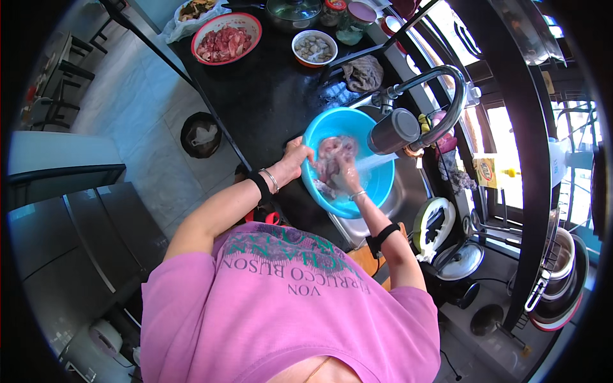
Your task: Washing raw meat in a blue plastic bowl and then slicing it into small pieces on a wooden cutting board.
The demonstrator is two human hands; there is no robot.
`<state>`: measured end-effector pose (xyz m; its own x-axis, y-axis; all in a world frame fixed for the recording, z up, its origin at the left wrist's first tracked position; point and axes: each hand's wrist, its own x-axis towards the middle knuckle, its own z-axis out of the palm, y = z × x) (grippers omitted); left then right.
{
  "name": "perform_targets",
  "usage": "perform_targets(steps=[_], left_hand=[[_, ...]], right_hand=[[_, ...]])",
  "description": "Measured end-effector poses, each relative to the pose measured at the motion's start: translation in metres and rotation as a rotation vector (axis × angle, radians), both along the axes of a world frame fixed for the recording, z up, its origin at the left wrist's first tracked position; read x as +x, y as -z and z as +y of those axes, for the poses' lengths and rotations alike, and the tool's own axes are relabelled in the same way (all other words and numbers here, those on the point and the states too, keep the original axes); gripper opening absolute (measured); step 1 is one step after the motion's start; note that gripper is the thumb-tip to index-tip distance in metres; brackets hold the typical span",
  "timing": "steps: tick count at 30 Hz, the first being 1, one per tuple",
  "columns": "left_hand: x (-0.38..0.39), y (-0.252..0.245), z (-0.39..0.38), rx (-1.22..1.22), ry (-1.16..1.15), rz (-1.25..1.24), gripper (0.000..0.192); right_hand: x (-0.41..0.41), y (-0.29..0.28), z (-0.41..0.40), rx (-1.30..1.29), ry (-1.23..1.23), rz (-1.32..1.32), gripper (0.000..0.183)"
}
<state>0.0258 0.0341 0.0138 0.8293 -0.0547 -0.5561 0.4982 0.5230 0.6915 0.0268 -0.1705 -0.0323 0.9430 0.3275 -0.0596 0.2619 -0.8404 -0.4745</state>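
My left hand (296,158) grips the left rim of a light-blue plastic basin (381,191), fingers outside and thumb at the edge. The basin sits tilted over a stainless-steel sink (407,194). Inside it, pieces of raw meat (333,146), pinkish and pale, lie in cloudy water. My right hand (347,174) reaches in among them, its fingers blurred and partly hidden by meat and splash. Water (376,162) streams into the basin beside this hand, from a curved chrome faucet (459,95) bearing a grey cylindrical attachment (395,131).
On the black countertop (258,100) stand a red-rimmed bowl (257,40) of cut raw meat, a small bowl of shellfish (313,48), a lidded pan (293,14) and jars (355,24). A crumpled cloth (364,73) lies near the faucet. A black rack post (524,191) rises at right.
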Motion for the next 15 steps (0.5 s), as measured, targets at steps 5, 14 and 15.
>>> perform_targets(steps=[5, 14, 15], left_hand=[[-0.014, -0.014, 0.011, -0.046, -0.015, -0.017, 0.036], [-0.013, -0.001, 0.002, 0.051, -0.002, 0.006, 0.028], [-0.011, -0.011, -0.003, 0.070, -0.011, -0.012, 0.025]], right_hand=[[0.020, -0.051, 0.020, -0.166, 0.112, 0.369, 0.028], [-0.002, -0.066, 0.059, -0.503, -0.494, 0.117, 0.042], [-0.017, -0.044, 0.052, -0.310, -0.556, 0.142, 0.040]])
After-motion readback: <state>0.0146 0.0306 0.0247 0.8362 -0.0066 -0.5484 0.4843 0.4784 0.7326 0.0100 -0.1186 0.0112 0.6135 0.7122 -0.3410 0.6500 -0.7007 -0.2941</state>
